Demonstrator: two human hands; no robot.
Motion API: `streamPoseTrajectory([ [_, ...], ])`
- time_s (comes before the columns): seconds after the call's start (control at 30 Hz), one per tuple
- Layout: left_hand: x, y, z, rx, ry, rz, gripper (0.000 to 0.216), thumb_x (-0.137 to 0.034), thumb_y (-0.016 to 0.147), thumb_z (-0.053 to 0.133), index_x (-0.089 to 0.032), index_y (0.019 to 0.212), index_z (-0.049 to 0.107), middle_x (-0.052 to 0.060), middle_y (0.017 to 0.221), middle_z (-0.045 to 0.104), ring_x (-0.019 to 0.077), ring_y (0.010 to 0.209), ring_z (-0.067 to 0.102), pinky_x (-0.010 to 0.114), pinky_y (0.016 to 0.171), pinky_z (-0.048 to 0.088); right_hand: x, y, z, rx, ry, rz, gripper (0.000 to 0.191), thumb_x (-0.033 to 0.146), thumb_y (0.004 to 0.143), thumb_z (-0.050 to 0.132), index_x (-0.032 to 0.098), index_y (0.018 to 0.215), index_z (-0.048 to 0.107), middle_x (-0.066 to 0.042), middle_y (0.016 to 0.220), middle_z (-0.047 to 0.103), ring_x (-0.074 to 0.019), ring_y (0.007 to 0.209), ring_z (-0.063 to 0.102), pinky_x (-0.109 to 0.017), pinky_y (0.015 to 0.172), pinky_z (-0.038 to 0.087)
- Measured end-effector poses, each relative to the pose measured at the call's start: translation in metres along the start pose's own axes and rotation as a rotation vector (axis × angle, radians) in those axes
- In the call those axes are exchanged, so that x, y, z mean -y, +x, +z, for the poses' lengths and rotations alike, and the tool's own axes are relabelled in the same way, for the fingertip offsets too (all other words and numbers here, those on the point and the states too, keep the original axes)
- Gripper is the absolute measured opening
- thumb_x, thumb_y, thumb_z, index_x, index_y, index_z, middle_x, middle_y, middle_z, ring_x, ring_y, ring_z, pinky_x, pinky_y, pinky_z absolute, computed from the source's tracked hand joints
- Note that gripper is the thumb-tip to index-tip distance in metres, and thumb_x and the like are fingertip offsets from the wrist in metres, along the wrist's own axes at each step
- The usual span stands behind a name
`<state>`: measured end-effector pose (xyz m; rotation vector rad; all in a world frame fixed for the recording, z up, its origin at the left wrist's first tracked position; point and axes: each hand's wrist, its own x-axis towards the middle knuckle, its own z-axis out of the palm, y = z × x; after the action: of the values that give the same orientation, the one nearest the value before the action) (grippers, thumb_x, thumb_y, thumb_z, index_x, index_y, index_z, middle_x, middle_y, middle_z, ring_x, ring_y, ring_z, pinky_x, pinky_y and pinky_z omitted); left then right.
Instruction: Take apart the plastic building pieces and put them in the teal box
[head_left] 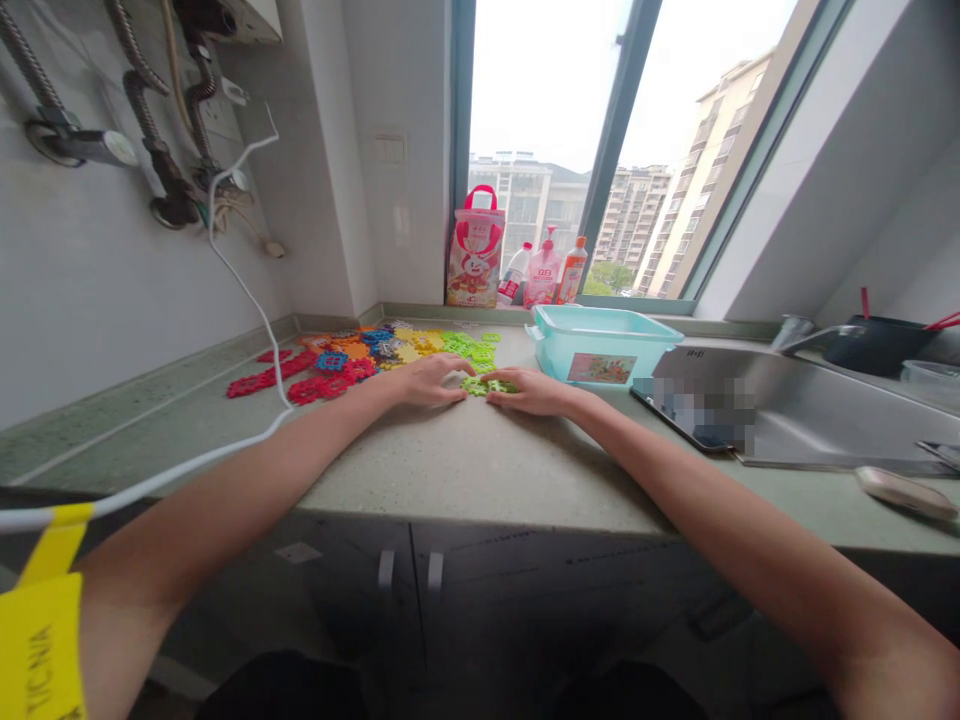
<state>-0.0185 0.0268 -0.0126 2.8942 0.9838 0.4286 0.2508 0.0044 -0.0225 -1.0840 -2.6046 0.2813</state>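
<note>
Both my arms reach forward over a grey-green countertop (465, 460). My left hand (431, 382) and my right hand (529, 390) rest on it, fingertips meeting on a small cluster of light green plastic snowflake pieces (486, 385). Both hands pinch or press these pieces between them. Behind my hands lies a spread of flat interlocking pieces sorted by colour: green (472, 348), yellow (416, 345), blue (373, 338), orange (352, 350) and red (300, 380).
A light blue plastic tub (600, 345) stands right of my hands. A steel sink (810, 420) with a phone on its edge is farther right. A white cable (255, 300) crosses the left countertop. Bottles and a pink bag (474, 250) line the windowsill.
</note>
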Motion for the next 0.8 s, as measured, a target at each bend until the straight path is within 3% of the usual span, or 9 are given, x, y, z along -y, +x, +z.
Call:
streamPoseTrajectory([
  [0.37, 0.032, -0.002, 0.010, 0.155, 0.125, -0.351, 0.092, -0.082, 0.098, 0.035, -0.014, 0.159, 0.046, 0.021, 0.166, 0.045, 0.0326, 0.153, 0.043, 0.044, 0.127, 0.032, 0.002, -0.005, -0.010, 0.042, -0.025, 0.085, 0.046, 0.050, 0.100, 0.064, 0.023, 0.136, 0.070, -0.012, 0.132, 0.075, -0.0278, 0.119, 0.071, -0.038, 0.105, 0.052],
  [0.47, 0.038, -0.003, 0.008, 0.153, 0.152, -0.427, 0.091, -0.079, 0.099, 0.035, -0.013, 0.161, 0.044, 0.022, 0.168, 0.043, 0.0327, 0.154, 0.043, 0.043, 0.126, 0.033, 0.002, -0.006, -0.011, 0.058, -0.028, 0.093, 0.046, 0.050, 0.100, 0.064, 0.024, 0.137, 0.069, -0.011, 0.133, 0.075, -0.0278, 0.118, 0.071, -0.038, 0.105, 0.052],
  [0.63, 0.057, -0.005, 0.007, 0.156, 0.272, -0.530, 0.072, -0.062, 0.105, 0.034, -0.015, 0.157, 0.050, 0.019, 0.165, 0.048, 0.0309, 0.151, 0.048, 0.040, 0.123, 0.037, 0.005, -0.007, -0.013, 0.077, -0.030, 0.107, 0.047, 0.050, 0.100, 0.064, 0.025, 0.139, 0.069, -0.010, 0.134, 0.075, -0.0276, 0.120, 0.071, -0.039, 0.107, 0.052],
  [0.8, 0.067, -0.009, 0.003, 0.145, 0.321, -0.567, 0.063, -0.048, 0.105, 0.036, -0.012, 0.152, 0.056, 0.022, 0.159, 0.055, 0.0311, 0.144, 0.055, 0.040, 0.118, 0.042, 0.006, -0.009, -0.015, 0.090, -0.047, 0.106, 0.049, 0.049, 0.100, 0.063, 0.023, 0.142, 0.067, -0.012, 0.138, 0.073, -0.0287, 0.123, 0.070, -0.040, 0.109, 0.051],
])
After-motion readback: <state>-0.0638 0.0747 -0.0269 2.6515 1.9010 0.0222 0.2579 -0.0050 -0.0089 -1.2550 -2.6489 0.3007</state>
